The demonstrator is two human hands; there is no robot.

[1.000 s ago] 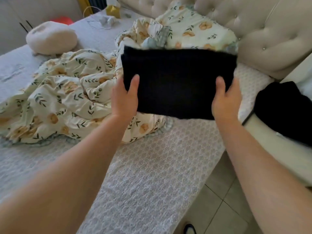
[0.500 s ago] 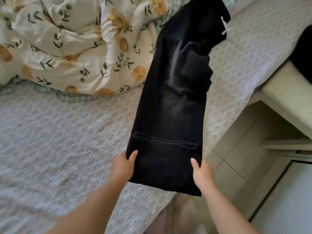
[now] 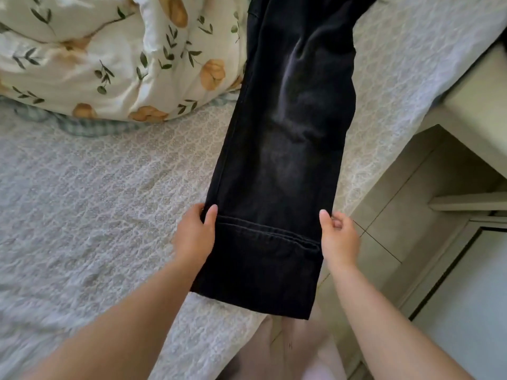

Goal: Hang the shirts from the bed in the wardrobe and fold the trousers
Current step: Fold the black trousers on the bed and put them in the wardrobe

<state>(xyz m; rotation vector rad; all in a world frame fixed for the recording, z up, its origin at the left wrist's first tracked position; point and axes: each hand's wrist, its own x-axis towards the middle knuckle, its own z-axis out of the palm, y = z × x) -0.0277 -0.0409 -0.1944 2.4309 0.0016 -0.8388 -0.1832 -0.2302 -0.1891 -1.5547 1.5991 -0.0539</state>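
The long black denim trousers (image 3: 288,160) lie stretched lengthwise on the white quilted bed cover (image 3: 96,201), beside the cream flower-printed duvet (image 3: 109,64), and their near end hangs over the bed edge. The left hand (image 3: 196,237) pinches the left edge and the right hand (image 3: 338,239) pinches the right edge, thumbs on top.

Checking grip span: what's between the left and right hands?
Only the trousers. In the head view, the left hand and right hand pinch their opposite edges, and the black cloth fills the whole gap.
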